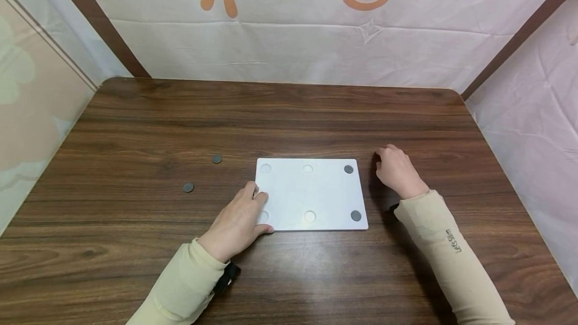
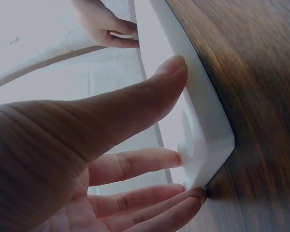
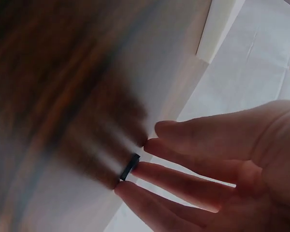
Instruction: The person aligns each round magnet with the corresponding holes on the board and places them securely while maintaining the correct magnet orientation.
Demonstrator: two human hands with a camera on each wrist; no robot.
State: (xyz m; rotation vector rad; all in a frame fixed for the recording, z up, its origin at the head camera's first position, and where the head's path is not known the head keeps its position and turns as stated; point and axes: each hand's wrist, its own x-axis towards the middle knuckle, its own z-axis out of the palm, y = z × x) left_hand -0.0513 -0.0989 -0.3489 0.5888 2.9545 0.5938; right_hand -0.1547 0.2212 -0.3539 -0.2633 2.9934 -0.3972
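Note:
A white board (image 1: 311, 194) with round recesses lies on the table. Dark grey discs sit in its two right-hand recesses, the far disc (image 1: 348, 169) and the near disc (image 1: 355, 215). My left hand (image 1: 239, 222) holds the board's near left corner, thumb along the front edge and fingers at the left side. To the right of the board, my right hand (image 1: 398, 172) reaches down with fingertips at the tabletop. In the right wrist view a small dark disc (image 3: 129, 167) lies at those fingertips, touching or nearly touching the middle finger; the head view hides it.
Two loose grey discs, one farther back (image 1: 217, 159) and one nearer (image 1: 188, 187), lie left of the board. The brown wooden table (image 1: 289, 114) ends at a pale printed curtain (image 1: 289, 49) at the back, with more fabric at both sides.

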